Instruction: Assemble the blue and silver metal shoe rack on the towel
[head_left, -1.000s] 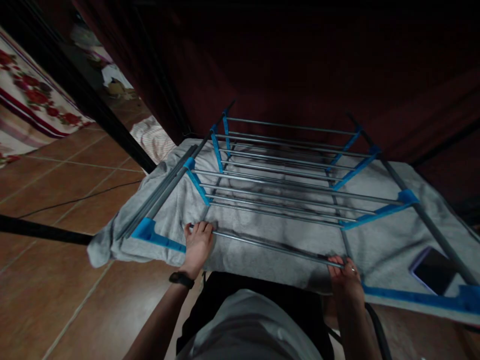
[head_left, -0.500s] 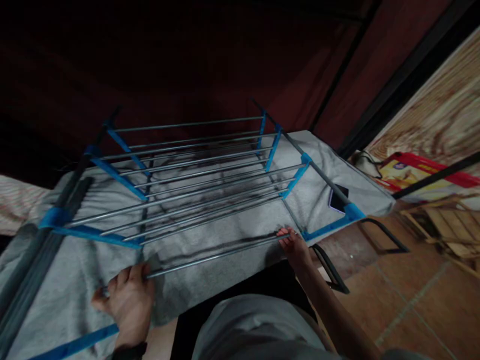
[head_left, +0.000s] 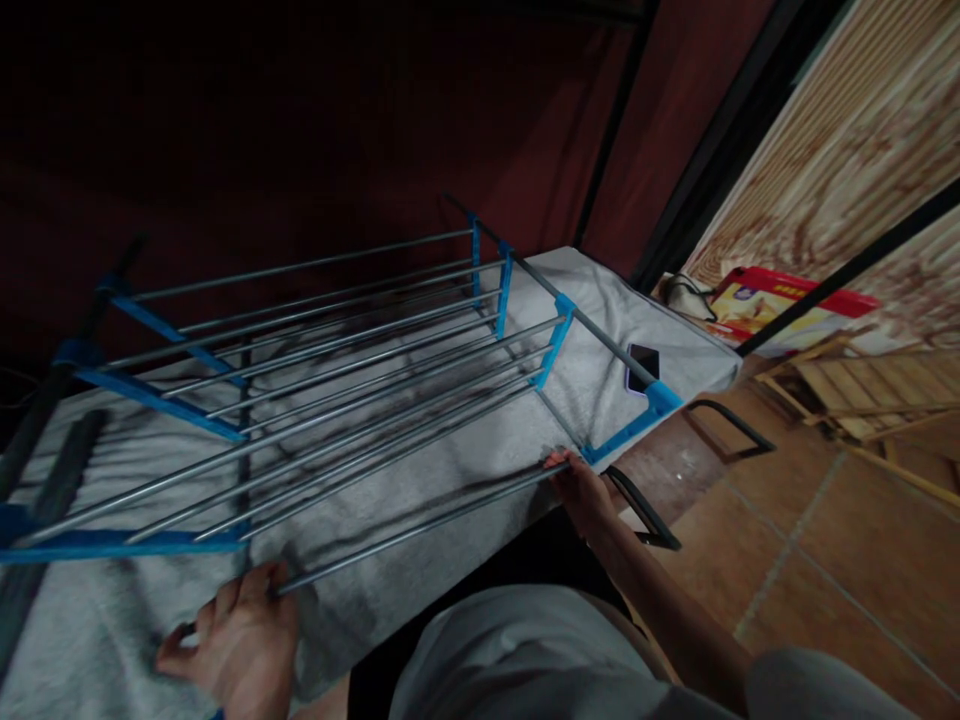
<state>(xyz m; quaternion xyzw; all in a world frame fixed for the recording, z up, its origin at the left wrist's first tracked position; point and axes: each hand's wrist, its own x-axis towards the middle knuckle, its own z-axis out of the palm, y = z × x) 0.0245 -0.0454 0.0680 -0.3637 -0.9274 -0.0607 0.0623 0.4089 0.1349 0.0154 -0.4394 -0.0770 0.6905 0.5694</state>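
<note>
the metal rod (head_left: 427, 529) is clasped near its ends by the left hand (head_left: 244, 635) and right hand (head_left: 583, 492), its length laid along the rack's near side, the rack (head_left: 552, 346) being left untouched.

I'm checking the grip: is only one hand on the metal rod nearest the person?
No, the left hand holds the rod near one end and the right hand near the other.

The blanket (head_left: 637, 315) is showing grey, the backdrop (head_left: 337, 150) past its far edge maroon. The held rod (head_left: 420, 531) and rack bars (head_left: 292, 429) are gleaming silver, brackets (head_left: 555, 350) blue. Near the right edge, a phone (head_left: 643, 368) is showing black and lilac; beyond, a box (head_left: 787, 303) red and yellow, a panel (head_left: 847, 150) tan-streaked.
</note>
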